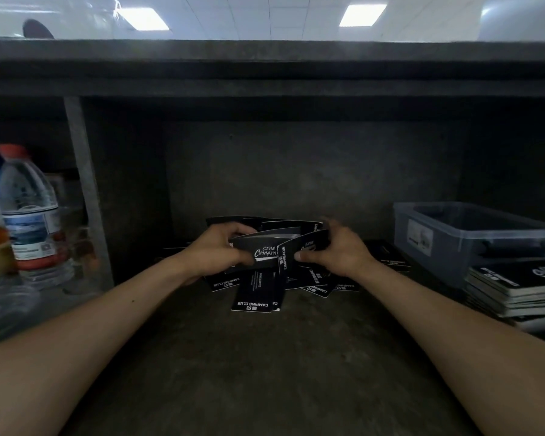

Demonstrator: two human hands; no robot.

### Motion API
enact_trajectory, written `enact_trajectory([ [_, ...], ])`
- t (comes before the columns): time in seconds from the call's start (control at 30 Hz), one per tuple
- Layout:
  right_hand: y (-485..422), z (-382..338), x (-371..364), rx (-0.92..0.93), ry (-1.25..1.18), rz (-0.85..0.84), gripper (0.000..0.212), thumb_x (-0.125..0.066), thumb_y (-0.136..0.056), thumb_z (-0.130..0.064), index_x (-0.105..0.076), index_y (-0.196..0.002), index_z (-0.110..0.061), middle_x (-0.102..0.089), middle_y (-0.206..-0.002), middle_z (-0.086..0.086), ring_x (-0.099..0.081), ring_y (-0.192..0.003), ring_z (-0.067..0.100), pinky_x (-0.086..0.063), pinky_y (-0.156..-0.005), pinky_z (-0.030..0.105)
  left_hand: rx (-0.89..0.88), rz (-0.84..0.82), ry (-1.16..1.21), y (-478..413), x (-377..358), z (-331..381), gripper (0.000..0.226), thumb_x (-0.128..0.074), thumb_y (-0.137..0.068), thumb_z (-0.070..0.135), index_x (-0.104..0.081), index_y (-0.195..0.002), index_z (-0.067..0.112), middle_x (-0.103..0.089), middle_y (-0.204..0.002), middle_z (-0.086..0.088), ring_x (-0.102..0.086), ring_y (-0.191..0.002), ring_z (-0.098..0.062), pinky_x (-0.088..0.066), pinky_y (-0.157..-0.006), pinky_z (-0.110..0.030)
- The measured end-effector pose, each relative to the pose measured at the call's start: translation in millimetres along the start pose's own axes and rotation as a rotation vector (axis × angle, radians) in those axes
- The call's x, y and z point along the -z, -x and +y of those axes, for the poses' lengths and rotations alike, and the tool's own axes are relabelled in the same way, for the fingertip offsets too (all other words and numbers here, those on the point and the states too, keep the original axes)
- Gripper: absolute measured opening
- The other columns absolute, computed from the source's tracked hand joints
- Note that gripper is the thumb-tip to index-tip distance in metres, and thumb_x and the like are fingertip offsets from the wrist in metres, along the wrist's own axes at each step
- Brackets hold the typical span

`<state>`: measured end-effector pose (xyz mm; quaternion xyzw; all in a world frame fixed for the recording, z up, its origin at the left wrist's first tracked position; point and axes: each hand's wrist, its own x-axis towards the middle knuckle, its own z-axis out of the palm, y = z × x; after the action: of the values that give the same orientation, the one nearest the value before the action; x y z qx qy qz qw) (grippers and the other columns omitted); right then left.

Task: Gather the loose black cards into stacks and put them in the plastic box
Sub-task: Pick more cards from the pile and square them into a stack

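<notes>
1. Gathering looks to be the step in hand. Both hands meet at centre frame, over the pile.
2. Left hand [221,248]: fingers curled round a bunch of black cards [261,248], thumb on the near face. The bunch is fanned and uneven, not yet squared. It is probably held on edge so the next cards can be slid in.
3. Right hand [339,253]: pinches a bowed card [309,243], thumb at its lower edge. The card sits just beside the bunch and overlaps it. Whether there is one card or several under the fingers cannot be told. The grip reads as feeding it into the left hand's bunch.
4. Loose cards [254,292]: scattered flat on the shelf [265,372] directly below the hands, overlapping at odd angles. More show behind the hands, against the back wall.
5. Card look: matte black and thin, flexible enough to bow. White print reads "CAMPING CLUB", with a script logo on the other face.
6. Plastic box [453,256]: middle right of frame, translucent grey, lid off, well apart from the hands. Its inside is too dark to tell the contents.
7. Stacked cards [516,289]: lower right, just in front of the box, edges roughly aligned. Judged to be waiting for the box.
8. Water bottle [29,209]: red cap, far left, clear of the work.
</notes>
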<state>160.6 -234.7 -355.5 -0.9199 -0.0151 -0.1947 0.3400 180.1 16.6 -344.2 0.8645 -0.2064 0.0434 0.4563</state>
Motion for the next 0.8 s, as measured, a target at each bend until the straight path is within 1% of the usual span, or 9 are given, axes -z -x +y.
enact_trajectory([
  [0.07,-1,1,-1,0.000,-0.006,0.023,0.082,-0.090,-0.061,-0.048,-0.057,-0.131,-0.022,-0.068,-0.116,-0.005,-0.063,-0.111,0.016,-0.050,-0.094,0.029,0.000,-0.026,-0.002,2,1,2,0.058,-0.086,-0.073,0.014,-0.061,-0.124,0.028,-0.069,-0.112,0.007,-0.067,-0.097,-0.004,-0.050,-0.073,-0.010],
  [0.17,-4,-2,-1,0.007,-0.047,0.102,0.058,-0.088,-0.070,-0.035,-0.065,-0.119,-0.015,-0.069,-0.084,-0.007,-0.067,-0.084,0.013,-0.052,-0.080,0.026,-0.029,-0.035,-0.019,4,1,4,0.060,-0.088,-0.071,0.025,-0.060,-0.123,0.030,-0.067,-0.110,0.011,-0.064,-0.094,0.004,-0.046,-0.066,-0.001],
  [0.27,-4,-8,-6,0.009,-0.211,0.046,0.044,-0.086,-0.074,-0.013,-0.066,-0.112,-0.010,-0.071,-0.074,-0.001,-0.070,-0.063,0.016,-0.061,-0.068,0.033,-0.064,0.006,-0.028,3,0,1,0.049,-0.078,-0.083,0.009,-0.060,-0.127,0.019,-0.068,-0.112,0.004,-0.065,-0.105,-0.007,-0.049,-0.075,-0.006],
  [0.33,-4,-10,-8,0.001,-0.269,0.001,0.047,-0.084,-0.074,-0.004,-0.064,-0.115,-0.011,-0.071,-0.079,-0.001,-0.071,-0.068,0.017,-0.062,-0.069,0.033,-0.051,0.045,0.008,3,2,1,0.044,-0.070,-0.087,-0.001,-0.061,-0.127,0.015,-0.069,-0.113,-0.002,-0.065,-0.107,-0.014,-0.053,-0.084,-0.019],
  [0.4,-5,-8,-8,0.026,-0.210,-0.036,0.049,-0.083,-0.075,-0.005,-0.063,-0.119,-0.013,-0.071,-0.089,-0.005,-0.068,-0.080,0.011,-0.058,-0.081,0.029,-0.033,0.110,0.062,2,4,2,0.042,-0.067,-0.087,-0.006,-0.063,-0.125,0.013,-0.070,-0.113,-0.007,-0.066,-0.105,-0.018,-0.055,-0.087,-0.025],
  [0.5,-1,-8,-9,0.139,-0.073,-0.179,0.046,-0.078,-0.081,-0.010,-0.063,-0.124,-0.017,-0.069,-0.117,-0.002,-0.063,-0.106,0.010,-0.049,-0.100,0.027,0.011,0.224,0.103,-1,9,1,0.042,-0.067,-0.085,-0.010,-0.065,-0.121,0.012,-0.069,-0.109,-0.006,-0.065,-0.093,-0.013,-0.053,-0.076,-0.017],
  [0.57,3,-9,-15,0.225,0.077,-0.260,0.041,-0.074,-0.086,-0.019,-0.065,-0.126,-0.019,-0.065,-0.127,-0.004,-0.059,-0.117,0.010,-0.043,-0.105,0.025,0.069,0.224,0.095,-3,12,-2,0.044,-0.067,-0.082,-0.011,-0.066,-0.119,0.013,-0.069,-0.100,-0.003,-0.064,-0.085,-0.009,-0.053,-0.070,-0.017],
  [0.73,3,-11,-6,0.248,0.282,-0.246,0.023,-0.074,-0.086,-0.032,-0.073,-0.107,-0.023,-0.071,-0.109,-0.005,-0.065,-0.101,0.013,-0.050,-0.089,0.026,0.121,0.220,0.091,-6,10,-7,0.037,-0.065,-0.084,-0.005,-0.066,-0.113,0.019,-0.068,-0.086,0.003,-0.064,-0.073,-0.007,-0.051,-0.051,-0.011],
  [0.8,3,-11,-1,0.269,0.295,-0.197,0.022,-0.073,-0.086,-0.030,-0.073,-0.108,-0.024,-0.072,-0.109,-0.005,-0.065,-0.102,0.012,-0.052,-0.091,0.029,0.116,0.228,0.088,-7,9,-8,0.035,-0.062,-0.086,-0.004,-0.067,-0.110,0.020,-0.067,-0.084,0.006,-0.063,-0.072,-0.006,-0.049,-0.050,-0.009],
])
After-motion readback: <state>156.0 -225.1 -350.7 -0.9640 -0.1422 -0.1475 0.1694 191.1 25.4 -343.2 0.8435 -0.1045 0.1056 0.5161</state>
